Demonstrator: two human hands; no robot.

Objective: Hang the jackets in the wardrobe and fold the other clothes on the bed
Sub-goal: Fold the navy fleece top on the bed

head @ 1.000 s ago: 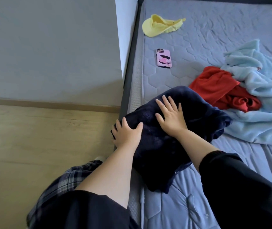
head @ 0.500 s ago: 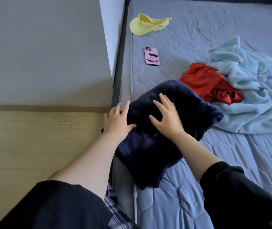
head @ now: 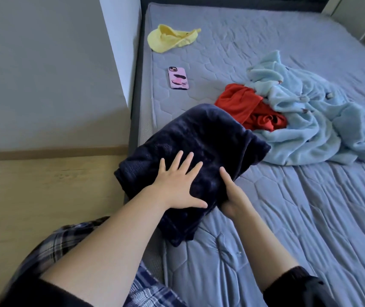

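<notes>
A folded dark navy fleece garment (head: 201, 138) lies at the left edge of the grey mattress (head: 299, 218). My left hand (head: 177, 185) lies flat on top of it with fingers spread. My right hand (head: 232, 196) is at its near right edge: the thumb rests on top and the fingers are tucked beneath the fabric, gripping it. A crumpled red garment (head: 243, 107) and a light blue fluffy garment (head: 310, 116) lie in a heap behind and to the right. A yellow garment (head: 170, 38) lies near the far left corner of the bed.
A phone in a pink case (head: 178, 78) lies on the mattress between the yellow garment and the navy one. A grey wall (head: 44, 74) and wooden floor (head: 44, 196) are to the left of the bed. My plaid trousers (head: 66, 244) show below.
My left hand moved from the garment's left edge onto its top. My right hand slid from the top down to the near right edge and took hold of it.
</notes>
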